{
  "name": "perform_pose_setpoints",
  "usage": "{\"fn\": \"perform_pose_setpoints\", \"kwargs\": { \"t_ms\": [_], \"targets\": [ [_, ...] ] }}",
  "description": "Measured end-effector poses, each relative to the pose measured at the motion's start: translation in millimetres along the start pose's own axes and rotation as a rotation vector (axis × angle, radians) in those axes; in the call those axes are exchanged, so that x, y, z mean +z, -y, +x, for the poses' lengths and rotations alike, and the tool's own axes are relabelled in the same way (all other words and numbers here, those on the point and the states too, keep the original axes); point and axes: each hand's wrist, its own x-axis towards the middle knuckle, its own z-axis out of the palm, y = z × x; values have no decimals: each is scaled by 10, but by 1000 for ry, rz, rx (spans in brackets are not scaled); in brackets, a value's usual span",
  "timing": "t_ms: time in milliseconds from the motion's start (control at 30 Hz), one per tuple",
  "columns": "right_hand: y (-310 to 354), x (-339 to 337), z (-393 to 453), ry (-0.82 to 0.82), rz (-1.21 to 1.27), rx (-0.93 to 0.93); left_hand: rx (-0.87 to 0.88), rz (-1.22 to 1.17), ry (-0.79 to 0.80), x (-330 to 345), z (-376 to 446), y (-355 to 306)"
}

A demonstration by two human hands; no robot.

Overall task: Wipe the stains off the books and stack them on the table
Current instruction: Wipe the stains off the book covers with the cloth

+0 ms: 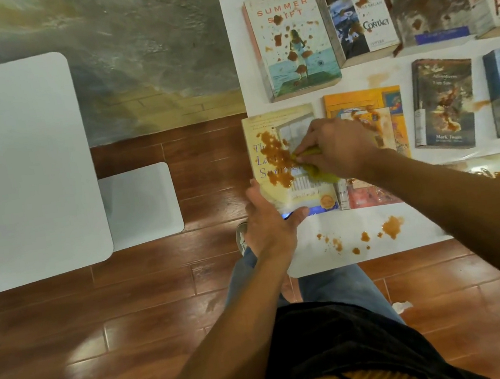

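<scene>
Head view shows your right hand in the middle of the frame, its grip curled tight around a yellow-green cloth. You press the cloth on the cream book, right beside a big brown stain on its cover. Your left hand holds the lower left corner of that book, with the thumb along the bottom edge and the fingers up the left side. The book sticks out a little over the left edge of the white bench.

More dirty books lie on the bench. The Summer book is in the upper middle, with the Contact book just beside it on the right. An orange book lies right of your hand, and a dark Mark Twain book lies farther right. Brown drops sit on the bare bench near the bottom edge.

At the left of the frame stands a second white bench. Below it all is a brown wood floor.
</scene>
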Motion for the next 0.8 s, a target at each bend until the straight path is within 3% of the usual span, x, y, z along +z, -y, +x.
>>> {"fn": "perform_pose_setpoints", "kwargs": {
  "t_ms": [133,500,733,800],
  "targets": [
    [19,77,-151,55,-4,-43,9,-12,2,18,-25,33],
    [-11,-82,289,-127,-8,205,10,-10,1,30,1,13],
    [72,-69,244,-44,-136,-71,16,25,6,32,-18,27],
    [39,-114,256,-37,-149,-63,15,26,2,27,-11,29]
  ]
}}
